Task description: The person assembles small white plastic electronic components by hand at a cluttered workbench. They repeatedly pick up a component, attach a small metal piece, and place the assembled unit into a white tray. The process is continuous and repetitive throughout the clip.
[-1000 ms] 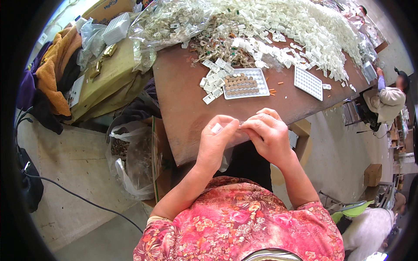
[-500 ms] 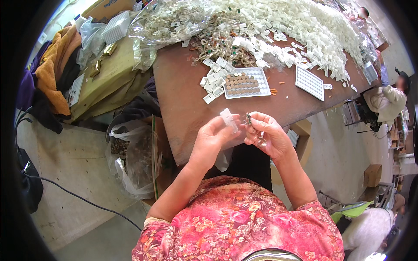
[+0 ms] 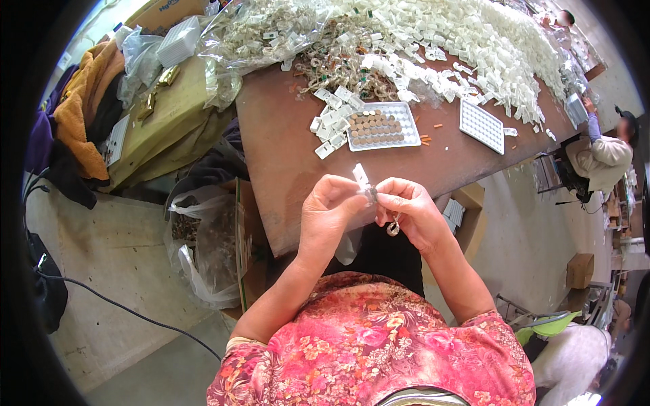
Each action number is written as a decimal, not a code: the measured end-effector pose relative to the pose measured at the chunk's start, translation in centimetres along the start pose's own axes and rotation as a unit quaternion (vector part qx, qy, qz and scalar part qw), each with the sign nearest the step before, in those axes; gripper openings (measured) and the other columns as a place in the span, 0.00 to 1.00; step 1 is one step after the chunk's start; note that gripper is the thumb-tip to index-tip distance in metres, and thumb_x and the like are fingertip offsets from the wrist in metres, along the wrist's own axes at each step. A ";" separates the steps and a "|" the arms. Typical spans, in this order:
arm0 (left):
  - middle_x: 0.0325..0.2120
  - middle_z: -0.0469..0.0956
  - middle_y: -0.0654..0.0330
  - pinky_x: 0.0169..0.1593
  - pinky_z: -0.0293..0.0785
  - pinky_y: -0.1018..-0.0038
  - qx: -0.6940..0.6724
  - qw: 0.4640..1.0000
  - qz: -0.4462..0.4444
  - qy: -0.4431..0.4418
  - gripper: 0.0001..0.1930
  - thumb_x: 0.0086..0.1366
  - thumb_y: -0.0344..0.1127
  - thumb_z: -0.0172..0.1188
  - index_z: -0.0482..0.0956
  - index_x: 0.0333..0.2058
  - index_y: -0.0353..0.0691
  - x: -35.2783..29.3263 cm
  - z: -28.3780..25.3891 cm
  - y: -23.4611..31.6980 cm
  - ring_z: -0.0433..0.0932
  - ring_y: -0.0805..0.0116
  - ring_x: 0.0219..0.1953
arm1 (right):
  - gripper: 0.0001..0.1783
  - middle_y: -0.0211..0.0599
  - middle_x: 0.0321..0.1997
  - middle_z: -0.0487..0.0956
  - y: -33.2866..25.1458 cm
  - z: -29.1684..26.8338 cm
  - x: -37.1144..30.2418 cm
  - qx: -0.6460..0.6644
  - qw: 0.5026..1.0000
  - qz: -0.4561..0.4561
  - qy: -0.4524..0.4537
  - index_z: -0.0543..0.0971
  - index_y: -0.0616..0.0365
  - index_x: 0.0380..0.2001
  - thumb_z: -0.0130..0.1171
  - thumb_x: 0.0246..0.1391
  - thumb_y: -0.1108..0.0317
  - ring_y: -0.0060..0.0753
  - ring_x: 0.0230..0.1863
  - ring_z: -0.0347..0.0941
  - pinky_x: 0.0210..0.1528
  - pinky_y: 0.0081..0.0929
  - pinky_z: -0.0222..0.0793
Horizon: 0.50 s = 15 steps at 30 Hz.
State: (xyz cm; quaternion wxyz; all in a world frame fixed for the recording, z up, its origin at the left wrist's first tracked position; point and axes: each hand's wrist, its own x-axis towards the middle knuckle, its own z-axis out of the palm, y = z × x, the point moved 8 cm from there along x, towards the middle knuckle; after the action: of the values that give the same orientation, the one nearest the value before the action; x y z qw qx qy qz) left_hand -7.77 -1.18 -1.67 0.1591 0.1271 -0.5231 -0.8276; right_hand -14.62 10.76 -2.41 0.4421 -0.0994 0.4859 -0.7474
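- Over the bench's near edge, the left hand point(image 3: 330, 210) and right hand point(image 3: 409, 211) pinched one small white plastic clip point(image 3: 361, 177) between their fingertips.
- Mid-bench sat a white tray point(image 3: 379, 128) of brown discs.
- Along the far edge lay heaped white clips point(image 3: 474, 40).

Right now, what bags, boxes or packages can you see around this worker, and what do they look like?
Clear plastic bag: on the floor left of the table, crumpled, holding brownish bits.
Clear plastic bag: table's far left corner, full of small white pieces.
Cardboard box: far left top edge, brown, with print.
Cardboard box: floor at right, small, brown.
No screens visible.
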 end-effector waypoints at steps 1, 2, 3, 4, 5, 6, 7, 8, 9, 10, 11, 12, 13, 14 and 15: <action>0.33 0.79 0.62 0.43 0.73 0.80 0.009 1.000 -0.003 0.001 0.08 0.61 0.24 0.62 0.74 0.37 0.37 0.0 0.0 0.0 0.77 0.76 0.35 | 0.08 0.29 0.29 0.79 -0.2 0.0 -0.1 -0.014 1.000 -0.007 0.003 0.79 0.61 0.35 0.61 0.55 0.68 0.18 0.26 0.73 0.31 0.16 0.69; 0.33 0.79 0.62 0.43 0.73 0.80 0.015 1.000 -0.004 -0.003 0.08 0.61 0.24 0.62 0.74 0.37 0.37 -0.1 0.1 0.0 0.77 0.76 0.35 | 0.08 0.27 0.30 0.79 -0.3 0.1 -0.2 -0.027 0.999 -0.014 0.007 0.80 0.60 0.35 0.62 0.55 0.67 0.16 0.26 0.72 0.29 0.14 0.67; 0.33 0.80 0.63 0.43 0.73 0.80 0.019 1.000 -0.010 -0.004 0.08 0.60 0.23 0.62 0.74 0.36 0.38 -0.1 0.1 0.0 0.77 0.77 0.36 | 0.08 0.27 0.30 0.79 -0.4 0.2 -0.3 -0.021 1.000 -0.014 0.005 0.80 0.60 0.35 0.62 0.55 0.67 0.16 0.26 0.72 0.30 0.14 0.67; 0.33 0.80 0.63 0.44 0.73 0.80 0.021 1.000 -0.015 -0.009 0.08 0.59 0.23 0.63 0.75 0.36 0.38 -0.1 0.1 0.0 0.77 0.78 0.37 | 0.08 0.27 0.30 0.79 -0.4 0.3 -0.3 -0.014 1.000 -0.015 0.003 0.80 0.60 0.35 0.62 0.55 0.67 0.16 0.26 0.72 0.30 0.14 0.67; 0.33 0.80 0.64 0.44 0.72 0.80 0.013 1.000 -0.008 -0.018 0.08 0.59 0.23 0.63 0.75 0.35 0.38 -0.1 0.2 0.1 0.76 0.80 0.39 | 0.08 0.27 0.30 0.79 -0.5 0.4 -0.4 -0.007 1.000 -0.015 0.001 0.80 0.60 0.35 0.62 0.55 0.67 0.16 0.26 0.71 0.30 0.13 0.67; 0.33 0.80 0.63 0.44 0.73 0.81 0.030 0.999 -0.014 -0.015 0.08 0.59 0.23 0.63 0.74 0.36 0.38 -0.1 0.1 0.1 0.77 0.79 0.38 | 0.08 0.27 0.30 0.79 -0.4 0.4 -0.4 -0.011 1.000 -0.012 0.007 0.80 0.60 0.35 0.62 0.55 0.67 0.16 0.26 0.71 0.30 0.14 0.67; 0.33 0.80 0.63 0.43 0.74 0.81 0.036 0.999 -0.008 -0.016 0.08 0.60 0.23 0.63 0.74 0.36 0.38 0.0 0.1 0.1 0.78 0.78 0.37 | 0.08 0.27 0.30 0.79 -0.4 0.4 -0.5 -0.014 1.000 -0.010 0.013 0.80 0.60 0.34 0.62 0.55 0.67 0.16 0.27 0.71 0.31 0.14 0.67; 0.33 0.79 0.62 0.43 0.74 0.81 0.040 0.999 0.000 -0.021 0.08 0.60 0.23 0.63 0.73 0.36 0.37 0.0 0.2 0.3 0.78 0.77 0.37 | 0.07 0.27 0.29 0.78 -0.3 0.4 -0.6 -0.014 1.000 -0.009 0.018 0.79 0.60 0.34 0.62 0.55 0.68 0.16 0.27 0.71 0.31 0.14 0.67; 0.33 0.79 0.62 0.43 0.74 0.81 0.057 0.998 -0.005 -0.018 0.08 0.60 0.23 0.63 0.73 0.36 0.38 0.0 0.1 0.2 0.78 0.77 0.37 | 0.07 0.27 0.29 0.78 -0.6 0.4 -0.7 -0.051 0.998 -0.028 0.029 0.79 0.61 0.34 0.62 0.55 0.68 0.16 0.27 0.71 0.31 0.14 0.66; 0.33 0.79 0.62 0.43 0.74 0.81 0.072 0.997 -0.009 -0.018 0.08 0.60 0.23 0.63 0.73 0.36 0.38 0.0 0.2 0.1 0.78 0.78 0.37 | 0.07 0.27 0.29 0.78 -0.9 0.4 -0.9 -0.084 0.994 -0.049 0.040 0.79 0.61 0.34 0.62 0.55 0.68 0.16 0.27 0.70 0.31 0.14 0.66; 0.33 0.79 0.62 0.43 0.74 0.81 0.093 0.995 -0.015 -0.016 0.08 0.60 0.23 0.63 0.73 0.36 0.38 0.0 0.1 0.1 0.78 0.78 0.37 | 0.07 0.27 0.29 0.78 -1.2 0.5 -1.1 -0.118 0.989 -0.069 0.051 0.79 0.61 0.34 0.62 0.55 0.68 0.16 0.27 0.70 0.31 0.15 0.66; 0.33 0.79 0.62 0.43 0.74 0.81 0.068 0.997 -0.012 -0.025 0.09 0.60 0.23 0.63 0.73 0.36 0.38 0.0 0.3 0.2 0.78 0.78 0.38 | 0.07 0.28 0.28 0.78 -1.2 0.6 -1.2 -0.106 0.991 -0.062 0.046 0.79 0.62 0.34 0.62 0.55 0.69 0.18 0.27 0.71 0.32 0.15 0.67; 0.33 0.79 0.62 0.43 0.75 0.81 0.049 0.998 -0.013 -0.032 0.09 0.60 0.23 0.63 0.73 0.37 0.38 0.0 0.5 0.2 0.78 0.78 0.38 | 0.07 0.29 0.27 0.78 -1.2 0.8 -1.3 -0.094 0.993 -0.054 0.042 0.78 0.63 0.34 0.62 0.55 0.70 0.19 0.27 0.72 0.33 0.16 0.69; 0.33 0.79 0.62 0.43 0.75 0.81 0.031 0.999 -0.017 -0.039 0.09 0.60 0.24 0.64 0.73 0.37 0.38 -0.1 0.6 0.3 0.78 0.77 0.38 | 0.07 0.30 0.27 0.77 -1.3 0.9 -1.4 -0.080 0.995 -0.046 0.040 0.78 0.63 0.34 0.62 0.55 0.71 0.20 0.28 0.74 0.34 0.17 0.70; 0.33 0.79 0.63 0.42 0.75 0.81 0.039 0.998 -0.020 -0.048 0.09 0.60 0.24 0.64 0.73 0.37 0.38 -0.2 0.7 0.5 0.78 0.77 0.38 | 0.06 0.31 0.27 0.78 -1.6 1.1 -1.6 -0.112 0.992 -0.051 0.034 0.78 0.64 0.34 0.62 0.54 0.72 0.21 0.29 0.74 0.35 0.17 0.71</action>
State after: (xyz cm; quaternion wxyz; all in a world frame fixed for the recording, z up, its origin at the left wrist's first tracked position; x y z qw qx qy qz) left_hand -7.80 -0.74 -0.96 0.1118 0.1035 -0.5590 -0.8150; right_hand -13.96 11.49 -0.08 0.3728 -0.1473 0.5758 -0.7126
